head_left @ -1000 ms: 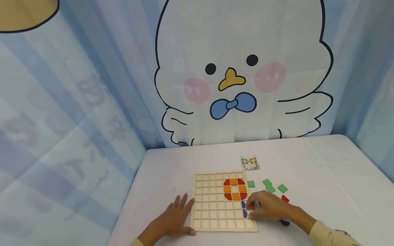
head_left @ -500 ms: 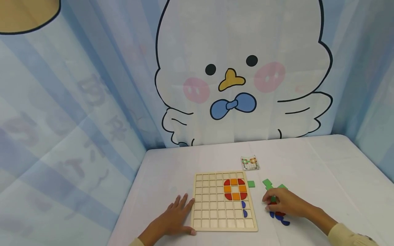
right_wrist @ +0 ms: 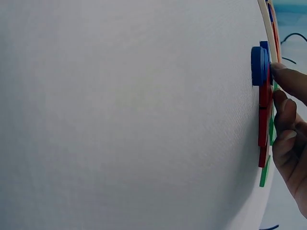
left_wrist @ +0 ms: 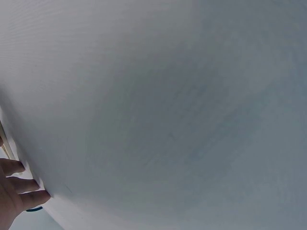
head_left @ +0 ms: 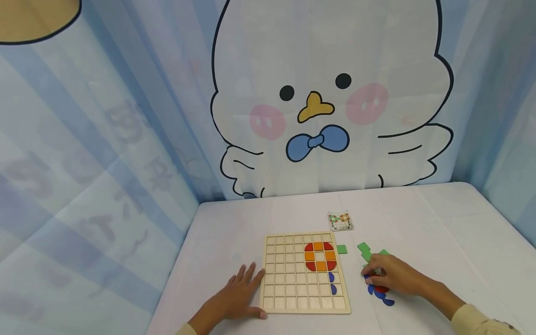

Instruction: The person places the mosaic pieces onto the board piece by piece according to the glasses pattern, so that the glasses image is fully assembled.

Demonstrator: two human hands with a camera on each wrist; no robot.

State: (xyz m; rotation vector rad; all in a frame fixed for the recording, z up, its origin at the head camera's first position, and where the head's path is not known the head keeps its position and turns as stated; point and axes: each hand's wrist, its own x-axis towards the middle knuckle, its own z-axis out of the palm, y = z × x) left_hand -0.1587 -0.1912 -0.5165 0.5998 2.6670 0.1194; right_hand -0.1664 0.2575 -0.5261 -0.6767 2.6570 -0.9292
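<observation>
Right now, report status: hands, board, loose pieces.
Left hand at left edge of board. Right hand at loose pieces, hiding some; grip unclear. Board holds red-orange ring, two blue pieces.

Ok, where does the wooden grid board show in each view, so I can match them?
Head: grid board lower middle, between left hand and right hand.
Left wrist: apparently just a sliver at the left edge, above the fingers.
Right wrist: narrow pale strip near the top right corner.
Shared landmark: white tabletop.
</observation>
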